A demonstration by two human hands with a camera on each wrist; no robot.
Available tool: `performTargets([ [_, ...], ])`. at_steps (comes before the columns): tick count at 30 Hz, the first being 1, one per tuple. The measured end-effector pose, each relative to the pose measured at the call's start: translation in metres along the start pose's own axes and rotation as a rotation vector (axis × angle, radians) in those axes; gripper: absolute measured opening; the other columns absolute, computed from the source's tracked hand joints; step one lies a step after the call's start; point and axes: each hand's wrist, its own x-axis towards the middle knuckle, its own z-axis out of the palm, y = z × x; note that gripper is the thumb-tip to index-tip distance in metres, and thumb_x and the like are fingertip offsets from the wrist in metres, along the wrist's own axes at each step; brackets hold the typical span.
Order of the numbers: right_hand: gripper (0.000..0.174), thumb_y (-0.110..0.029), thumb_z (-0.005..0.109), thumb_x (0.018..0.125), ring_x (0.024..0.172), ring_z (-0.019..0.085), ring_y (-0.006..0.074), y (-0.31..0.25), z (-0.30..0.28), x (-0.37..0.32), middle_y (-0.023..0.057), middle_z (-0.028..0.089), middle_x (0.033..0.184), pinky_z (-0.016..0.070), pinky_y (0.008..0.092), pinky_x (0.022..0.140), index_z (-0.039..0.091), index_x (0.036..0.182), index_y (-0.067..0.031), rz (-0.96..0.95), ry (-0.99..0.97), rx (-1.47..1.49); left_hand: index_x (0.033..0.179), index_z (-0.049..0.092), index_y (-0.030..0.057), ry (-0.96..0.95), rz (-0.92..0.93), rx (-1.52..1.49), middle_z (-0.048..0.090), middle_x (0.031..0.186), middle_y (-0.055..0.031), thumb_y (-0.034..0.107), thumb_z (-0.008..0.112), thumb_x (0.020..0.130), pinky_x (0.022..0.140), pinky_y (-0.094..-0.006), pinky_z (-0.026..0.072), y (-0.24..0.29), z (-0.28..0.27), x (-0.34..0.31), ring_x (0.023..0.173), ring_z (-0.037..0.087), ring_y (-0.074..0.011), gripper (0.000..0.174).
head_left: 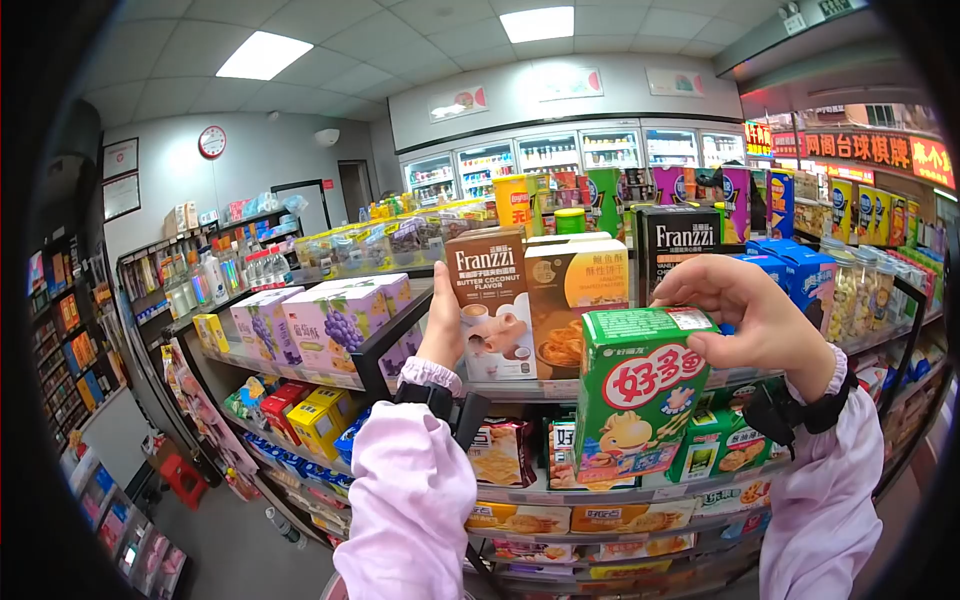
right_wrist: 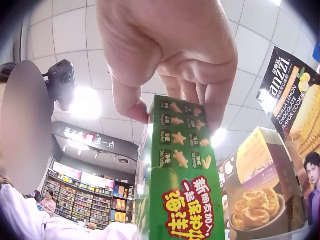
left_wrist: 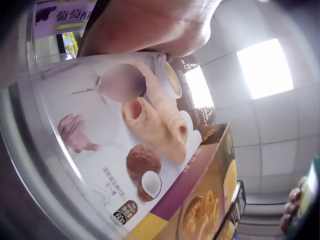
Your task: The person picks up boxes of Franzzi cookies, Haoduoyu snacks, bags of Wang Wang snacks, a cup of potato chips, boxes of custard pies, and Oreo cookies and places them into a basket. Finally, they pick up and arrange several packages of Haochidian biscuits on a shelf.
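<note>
My right hand (head_left: 745, 310) pinches a green snack box (head_left: 640, 395) by its top, thumb on the front and fingers behind. In the right wrist view the green box's side (right_wrist: 182, 165) hangs below the hand (right_wrist: 170, 55). My left hand (head_left: 443, 325) is upright at the left edge of a brown and white Franzzi box (head_left: 493, 310) on the shelf, its fingers extended. The left wrist view has the hand (left_wrist: 150, 25) against that Franzzi box (left_wrist: 110, 125). Right of it stands an orange and brown cookie box (head_left: 580, 290), partly behind the green box.
Purple grape boxes (head_left: 345, 325) stand to the left, a black Franzzi box (head_left: 677, 235) and blue packs (head_left: 790, 270) to the right. Clear jars (head_left: 862, 290) are at the far right. Lower shelves hold more packs (head_left: 530, 517). Drink fridges line the back wall.
</note>
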Motion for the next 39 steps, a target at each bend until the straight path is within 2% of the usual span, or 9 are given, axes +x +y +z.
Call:
performTargets([
  [9, 0.042, 0.004, 0.059, 0.073, 0.103, 0.053, 0.0126, 0.006, -0.002, 0.003, 0.0060, 0.055, 0.107, 0.0434, 0.0256, 0.090, 0.048, 0.114, 0.0006, 0.009, 0.029, 0.015, 0.120, 0.047, 0.0066, -0.018, 0.018, 0.016, 0.060, 0.106, -0.0109, 0.054, 0.020, 0.093, 0.080, -0.0337, 0.0518, 0.010, 0.012, -0.015, 0.091, 0.060, -0.0209, 0.061],
  [14, 0.043, 0.003, 0.061, 0.074, 0.102, 0.054, 0.0134, 0.009, -0.009, 0.005, 0.0085, 0.056, 0.104, 0.0442, 0.0260, 0.089, 0.047, 0.114, -0.0004, -0.022, 0.040, 0.024, 0.119, 0.046, 0.0041, -0.010, 0.015, 0.019, 0.059, 0.104, -0.0138, 0.054, 0.020, 0.093, 0.069, -0.0371, 0.0575, 0.017, 0.023, -0.025, 0.091, 0.060, -0.0255, 0.062],
  [18, 0.043, 0.002, 0.061, 0.075, 0.101, 0.055, 0.0138, 0.009, -0.008, 0.008, 0.0092, 0.056, 0.103, 0.0442, 0.0261, 0.089, 0.047, 0.115, 0.0002, -0.012, 0.043, -0.016, 0.118, 0.047, 0.0034, -0.007, 0.000, 0.009, 0.059, 0.104, -0.0152, 0.054, 0.018, 0.092, 0.068, -0.0360, 0.0574, 0.010, 0.025, -0.017, 0.089, 0.060, -0.0259, 0.064],
  [26, 0.042, 0.001, 0.061, 0.076, 0.102, 0.053, 0.0144, 0.018, -0.009, 0.023, 0.0100, 0.055, 0.105, 0.0438, 0.0269, 0.090, 0.046, 0.115, 0.0014, -0.034, 0.037, 0.011, 0.118, 0.048, 0.0035, -0.040, -0.056, -0.001, 0.060, 0.105, -0.0144, 0.055, 0.017, 0.092, 0.075, -0.0371, 0.0534, 0.002, 0.038, -0.013, 0.091, 0.060, -0.0259, 0.066],
  [29, 0.041, 0.000, 0.061, 0.077, 0.103, 0.052, 0.0153, 0.022, -0.008, 0.031, 0.0102, 0.054, 0.107, 0.0438, 0.0276, 0.090, 0.045, 0.115, 0.0022, -0.083, 0.031, 0.025, 0.114, 0.052, 0.0094, -0.061, -0.082, -0.052, 0.062, 0.103, -0.0103, 0.052, 0.021, 0.093, 0.076, -0.0335, 0.0517, 0.002, 0.038, -0.016, 0.090, 0.061, -0.0216, 0.057],
  [33, 0.037, -0.002, 0.059, 0.079, 0.104, 0.052, 0.0160, 0.026, -0.005, 0.047, 0.0100, 0.053, 0.108, 0.0453, 0.0275, 0.088, 0.046, 0.114, 0.0026, -0.136, 0.041, 0.007, 0.121, 0.047, 0.0012, -0.135, 0.017, 0.101, 0.060, 0.109, -0.0140, 0.055, 0.023, 0.092, 0.090, -0.0358, 0.0421, -0.010, 0.000, 0.009, 0.102, 0.056, -0.0230, 0.066],
  [34, 0.037, -0.002, 0.060, 0.079, 0.103, 0.052, 0.0161, 0.027, -0.003, 0.052, 0.0098, 0.054, 0.108, 0.0456, 0.0273, 0.087, 0.047, 0.114, 0.0027, -0.150, 0.057, 0.012, 0.123, 0.045, -0.0028, -0.005, 0.079, 0.086, 0.055, 0.116, -0.0160, 0.056, 0.027, 0.092, 0.095, -0.0377, 0.0372, -0.005, -0.010, 0.007, 0.107, 0.052, -0.0244, 0.069],
  [35, 0.037, -0.003, 0.060, 0.079, 0.103, 0.052, 0.0162, 0.027, 0.001, 0.058, 0.0097, 0.054, 0.107, 0.0459, 0.0271, 0.086, 0.047, 0.114, 0.0028, -0.165, 0.076, 0.018, 0.121, 0.047, -0.0017, 0.270, 0.115, 0.274, 0.053, 0.118, -0.0142, 0.048, 0.035, 0.092, 0.092, -0.0365, 0.0389, 0.014, 0.002, -0.007, 0.107, 0.052, -0.0234, 0.059],
  [39, 0.034, -0.008, 0.060, 0.080, 0.095, 0.054, 0.0148, 0.031, 0.021, 0.095, 0.0104, 0.057, 0.099, 0.0460, 0.0248, 0.079, 0.051, 0.111, 0.0015, -0.239, 0.072, -0.025, 0.120, 0.048, -0.0009, -0.035, 0.309, 0.262, 0.056, 0.111, -0.0101, 0.033, 0.040, 0.093, 0.089, -0.0314, 0.0406, 0.070, -0.002, -0.048, 0.102, 0.053, -0.0186, 0.044],
])
